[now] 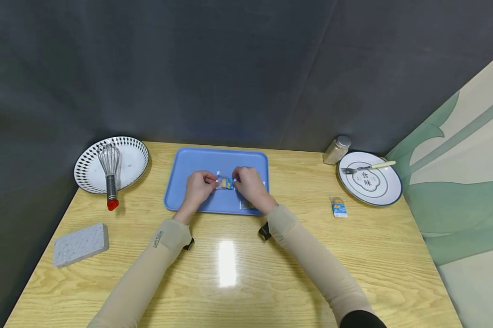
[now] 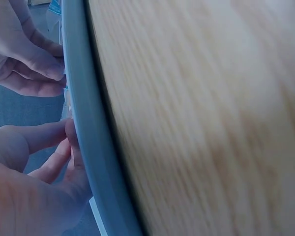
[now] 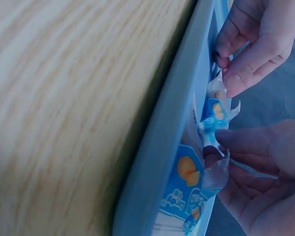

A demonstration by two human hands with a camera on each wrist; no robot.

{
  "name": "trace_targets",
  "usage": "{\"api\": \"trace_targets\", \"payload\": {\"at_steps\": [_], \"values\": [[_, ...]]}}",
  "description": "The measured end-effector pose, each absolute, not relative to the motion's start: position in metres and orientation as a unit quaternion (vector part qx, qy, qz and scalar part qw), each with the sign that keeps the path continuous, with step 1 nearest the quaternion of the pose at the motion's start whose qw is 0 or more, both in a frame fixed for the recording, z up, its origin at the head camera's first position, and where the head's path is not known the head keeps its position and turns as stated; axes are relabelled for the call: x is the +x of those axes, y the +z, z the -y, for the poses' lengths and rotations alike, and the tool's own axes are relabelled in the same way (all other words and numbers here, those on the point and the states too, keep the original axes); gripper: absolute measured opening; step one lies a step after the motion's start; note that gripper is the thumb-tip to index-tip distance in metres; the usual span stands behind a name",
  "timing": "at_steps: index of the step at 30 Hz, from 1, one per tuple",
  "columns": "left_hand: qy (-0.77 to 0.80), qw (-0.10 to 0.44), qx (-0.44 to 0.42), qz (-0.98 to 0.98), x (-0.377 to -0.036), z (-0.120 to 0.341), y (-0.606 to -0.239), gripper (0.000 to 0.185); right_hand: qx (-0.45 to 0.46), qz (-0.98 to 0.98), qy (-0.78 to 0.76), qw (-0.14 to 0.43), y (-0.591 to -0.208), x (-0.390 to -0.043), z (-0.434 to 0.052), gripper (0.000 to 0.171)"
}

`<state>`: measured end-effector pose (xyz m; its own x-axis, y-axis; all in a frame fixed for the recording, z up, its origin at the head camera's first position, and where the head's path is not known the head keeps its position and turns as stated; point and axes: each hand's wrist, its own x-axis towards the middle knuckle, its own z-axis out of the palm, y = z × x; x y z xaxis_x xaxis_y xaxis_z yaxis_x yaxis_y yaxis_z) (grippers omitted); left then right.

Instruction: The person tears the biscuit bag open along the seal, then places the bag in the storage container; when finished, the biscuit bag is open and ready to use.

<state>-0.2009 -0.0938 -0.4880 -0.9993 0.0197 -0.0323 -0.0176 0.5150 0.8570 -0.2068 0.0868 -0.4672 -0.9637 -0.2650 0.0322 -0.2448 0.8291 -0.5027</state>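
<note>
Over the blue tray (image 1: 201, 159), both hands hold a small blue-and-clear snack packet (image 1: 226, 183) printed with an orange-yellow picture. My left hand (image 1: 199, 187) pinches its left end. On the opposite end are the thumb and fingers of my right hand (image 1: 250, 186). In the right wrist view, the packet (image 3: 215, 110) is stretched between the two hands, its clear ends crumpled. Another blue packet (image 3: 183, 174) lies in the tray near the front rim, below my right hand; the same packet (image 1: 246, 205) is partly covered by that hand in the head view.
A patterned plate (image 1: 128, 159) with a whisk (image 1: 111, 180) and a grey sponge-like block (image 1: 80, 243) are on the left. To the right are a shaker jar (image 1: 336, 150), a white plate (image 1: 369, 193) bearing a fork (image 1: 373, 166), and another snack packet (image 1: 338, 207).
</note>
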Motion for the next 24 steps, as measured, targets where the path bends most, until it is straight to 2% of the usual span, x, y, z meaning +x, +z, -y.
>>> {"api": "trace_targets", "payload": {"at_steps": [7, 15, 24], "values": [[0.476, -0.001, 0.002, -0.879, -0.200, 0.095, -0.487, 0.011, -0.136, -0.937, -0.322, -0.016, -0.457, -0.196, -0.097, 0.013], [0.477, -0.059, 0.041, -0.876, -0.191, 0.078, -0.467, 0.011, -0.108, -0.916, -0.378, -0.076, -0.431, -0.179, -0.133, 0.016], [0.527, -0.022, 0.116, -0.842, -0.175, 0.015, -0.438, 0.015, -0.060, -0.899, -0.421, -0.104, -0.414, -0.145, -0.189, 0.018]]}}
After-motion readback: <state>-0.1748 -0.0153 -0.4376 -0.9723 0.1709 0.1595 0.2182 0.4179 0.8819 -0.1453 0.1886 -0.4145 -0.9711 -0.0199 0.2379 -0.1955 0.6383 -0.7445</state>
